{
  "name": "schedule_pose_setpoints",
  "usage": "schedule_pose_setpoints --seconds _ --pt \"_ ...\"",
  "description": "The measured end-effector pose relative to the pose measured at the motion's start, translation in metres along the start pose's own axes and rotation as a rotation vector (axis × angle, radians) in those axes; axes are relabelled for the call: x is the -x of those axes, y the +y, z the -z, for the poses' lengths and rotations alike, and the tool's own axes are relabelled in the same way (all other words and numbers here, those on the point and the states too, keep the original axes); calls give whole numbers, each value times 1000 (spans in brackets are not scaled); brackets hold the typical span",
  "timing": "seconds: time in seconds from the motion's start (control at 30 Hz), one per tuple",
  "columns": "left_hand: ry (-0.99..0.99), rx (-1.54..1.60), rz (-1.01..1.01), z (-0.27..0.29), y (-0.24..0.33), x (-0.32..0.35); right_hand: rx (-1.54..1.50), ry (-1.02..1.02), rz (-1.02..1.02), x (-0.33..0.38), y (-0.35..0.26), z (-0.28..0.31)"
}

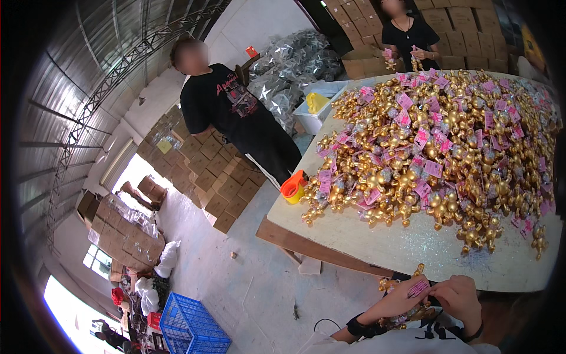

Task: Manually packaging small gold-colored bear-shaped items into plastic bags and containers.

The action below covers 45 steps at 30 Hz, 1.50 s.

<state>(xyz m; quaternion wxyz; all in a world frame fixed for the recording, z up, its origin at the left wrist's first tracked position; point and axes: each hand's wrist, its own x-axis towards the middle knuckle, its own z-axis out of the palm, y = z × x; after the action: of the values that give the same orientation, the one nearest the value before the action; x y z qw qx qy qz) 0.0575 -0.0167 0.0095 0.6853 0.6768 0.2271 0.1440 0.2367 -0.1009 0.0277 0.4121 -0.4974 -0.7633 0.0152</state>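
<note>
My left hand (391,302) is closed around small shiny gold figurines (418,270) at the table's near edge. A pink tag (418,288) lies against its fingers. Close beside the tag, my right hand (458,300) is closed with its fingertips pinched together; whatever they grip is too small to make out. More gold pieces show below my hands, near my lap. Ahead, a large heap of gold figurines (413,171) with pink tags covers most of the pale table (407,245).
An orange and yellow tape roll holder (293,187) sits at the table's left edge. One person (230,100) stands left of the table; another (411,41) handles figurines at the far side. Stacked cartons (206,171), a white bin (309,121) and a blue crate (191,324) stand around.
</note>
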Motion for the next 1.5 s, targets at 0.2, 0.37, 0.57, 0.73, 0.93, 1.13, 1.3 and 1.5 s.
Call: schedule_pose_setpoints --seconds 0.2,0.37,0.57,0.73,0.93,1.13,1.3,1.5 --pt "25 -104 -72 2 3 1 -94 35 -30 3 3 -8" --pt "23 120 -35 1 0 2 -43 19 -134 -2 -3 -5" --pt "91 185 -68 8 1 1 -77 -7 -195 3 11 1" --pt "181 195 -86 26 8 5 -44 30 -239 8 16 7" --pt "232 167 -47 35 22 14 14 115 -249 16 29 8" --pt "360 235 -36 62 18 37 138 172 -285 17 48 29" --pt "530 335 -149 75 24 31 259 187 -364 28 65 67" --pt "440 -319 -263 69 48 -23 -64 127 -229 45 77 63"
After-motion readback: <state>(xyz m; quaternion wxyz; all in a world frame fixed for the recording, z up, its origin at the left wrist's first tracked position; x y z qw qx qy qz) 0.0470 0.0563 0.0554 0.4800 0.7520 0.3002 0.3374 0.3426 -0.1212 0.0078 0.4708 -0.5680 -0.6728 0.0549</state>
